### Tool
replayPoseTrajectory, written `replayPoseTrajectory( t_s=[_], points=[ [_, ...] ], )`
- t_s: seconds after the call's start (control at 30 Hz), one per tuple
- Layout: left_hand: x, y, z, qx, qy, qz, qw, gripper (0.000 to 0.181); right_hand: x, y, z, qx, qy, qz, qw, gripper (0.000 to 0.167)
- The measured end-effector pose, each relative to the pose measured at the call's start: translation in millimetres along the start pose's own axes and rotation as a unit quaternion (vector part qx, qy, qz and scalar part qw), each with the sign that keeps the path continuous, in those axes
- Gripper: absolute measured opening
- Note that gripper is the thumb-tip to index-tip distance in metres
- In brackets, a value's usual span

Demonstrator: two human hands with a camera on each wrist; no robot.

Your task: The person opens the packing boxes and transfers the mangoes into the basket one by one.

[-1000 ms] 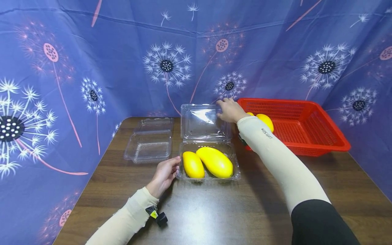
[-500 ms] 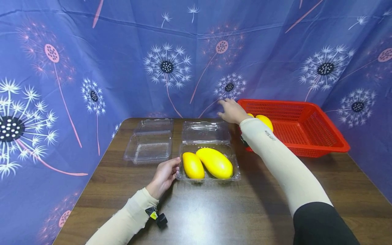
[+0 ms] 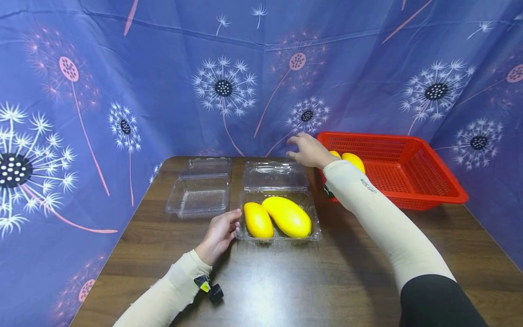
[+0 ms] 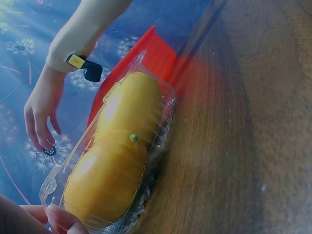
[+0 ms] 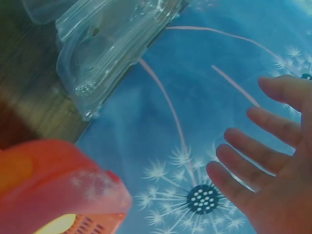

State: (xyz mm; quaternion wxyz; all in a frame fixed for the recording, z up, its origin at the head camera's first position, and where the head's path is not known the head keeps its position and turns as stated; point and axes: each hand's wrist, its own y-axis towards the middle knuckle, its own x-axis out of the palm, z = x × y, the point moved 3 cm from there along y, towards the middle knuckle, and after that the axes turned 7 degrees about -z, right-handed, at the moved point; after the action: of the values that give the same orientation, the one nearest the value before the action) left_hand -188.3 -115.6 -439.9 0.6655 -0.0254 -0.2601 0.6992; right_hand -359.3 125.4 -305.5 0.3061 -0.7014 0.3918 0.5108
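Observation:
A clear plastic clamshell box [image 3: 278, 193] stands on the table with its lid [image 3: 275, 176] folded back. Two yellow mangoes [image 3: 287, 217] lie side by side in its base. At the near left corner my left hand [image 3: 218, 236] pinches the rim between thumb and fingers, as the left wrist view shows at the bottom. My right hand [image 3: 310, 151] is raised behind the lid's right back corner, beside the red basket. Its fingers [image 5: 256, 151] are spread and loosely bent, holding nothing, in the right wrist view. The lid is apart from them.
The red plastic basket [image 3: 408, 202] stands at the back right, with yellow mangoes [image 3: 353, 161] at its left end, partly behind my right arm. A second open clear clamshell [image 3: 200, 193] lies to the left. A patterned blue cloth [image 3: 163, 91] hangs behind the table.
The lid, standing raised a second ago, has dropped back toward the table. My right hand has let go of it and shifted slightly. My left hand and the mangoes keep their places.

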Motion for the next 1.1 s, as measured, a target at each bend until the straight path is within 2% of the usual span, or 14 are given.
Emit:
replayPoseTrajectory(
  t_s=[0.73, 1.1],
  points=[
    [0.7, -0.4, 0.8, 0.002, 0.0, -0.003, 1.0, 0.033, -0.5, -29.0, -28.7, -0.034, -0.004, -0.028, 0.999, 0.043],
    [4.0, 0.5, 1.9, 0.01, 0.001, -0.004, 0.9999, 0.036, -4.0, -42.5, -40.1, -0.051, -0.001, -0.023, 0.9984, 0.044]
  ],
)
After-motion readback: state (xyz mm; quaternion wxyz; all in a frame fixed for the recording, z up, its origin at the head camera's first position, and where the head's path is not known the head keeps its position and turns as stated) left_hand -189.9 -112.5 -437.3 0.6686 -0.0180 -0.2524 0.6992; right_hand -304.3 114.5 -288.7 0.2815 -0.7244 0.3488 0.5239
